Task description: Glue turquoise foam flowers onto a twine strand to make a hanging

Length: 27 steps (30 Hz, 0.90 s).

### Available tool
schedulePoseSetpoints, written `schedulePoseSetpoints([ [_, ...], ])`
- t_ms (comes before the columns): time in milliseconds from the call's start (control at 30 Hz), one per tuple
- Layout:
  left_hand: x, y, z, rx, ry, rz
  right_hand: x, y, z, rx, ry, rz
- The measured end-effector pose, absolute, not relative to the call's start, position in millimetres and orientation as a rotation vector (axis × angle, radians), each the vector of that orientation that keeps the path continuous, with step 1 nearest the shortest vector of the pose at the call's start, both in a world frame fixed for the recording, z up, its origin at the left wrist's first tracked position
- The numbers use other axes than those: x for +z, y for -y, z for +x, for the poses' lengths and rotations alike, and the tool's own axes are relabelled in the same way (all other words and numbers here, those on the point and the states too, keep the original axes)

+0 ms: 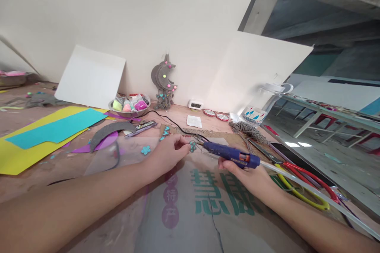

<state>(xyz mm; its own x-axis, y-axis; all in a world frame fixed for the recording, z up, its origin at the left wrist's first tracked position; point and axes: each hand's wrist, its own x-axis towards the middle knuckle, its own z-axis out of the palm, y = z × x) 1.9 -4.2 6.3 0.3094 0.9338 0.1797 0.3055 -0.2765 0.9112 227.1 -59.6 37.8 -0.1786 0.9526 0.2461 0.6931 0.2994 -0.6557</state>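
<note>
My right hand [243, 172] is wrapped round a blue hot glue gun [228, 153], with a long glue stick [314, 185] trailing from its back end. The gun's nozzle points left, close to a small teal flower [192, 146]. My left hand [169, 152] pinches that flower at its edge between thumb and fingertips. Beneath both hands lies a translucent plastic sheet [118, 197] over cardboard with green and purple printing. A loose blue flower [145, 150] rests on the sheet left of my left hand, and several small teal pieces [165, 131] lie just beyond it.
Scissors with red and yellow handles [311, 178], a phone [292, 162] and grey yarn [251, 131] lie at the right. Yellow [23, 154] and blue foam sheets [59, 126] are at the left. A clay bowl [130, 112], moon ornament [164, 77] and clear jug [258, 106] stand behind.
</note>
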Motion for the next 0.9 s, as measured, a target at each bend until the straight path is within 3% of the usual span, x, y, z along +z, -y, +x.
schedulePoseSetpoints([
  [167,10.7,10.1,1.2,0.948,-1.083,1.757,69.3,47.2,229.5,0.452,1.908,-1.309],
  [333,9.6,11.5,1.3,0.893,-1.072,1.727,86.8,-3.5,237.3,0.432,1.919,-1.497],
  [600,9.4,9.8,0.6,0.898,-1.089,1.804,47.5,-104.6,245.0,0.209,1.896,-1.791],
  [900,14.4,11.5,1.5,0.899,-1.102,1.795,21.4,-125.4,252.6,0.181,1.966,-1.847],
])
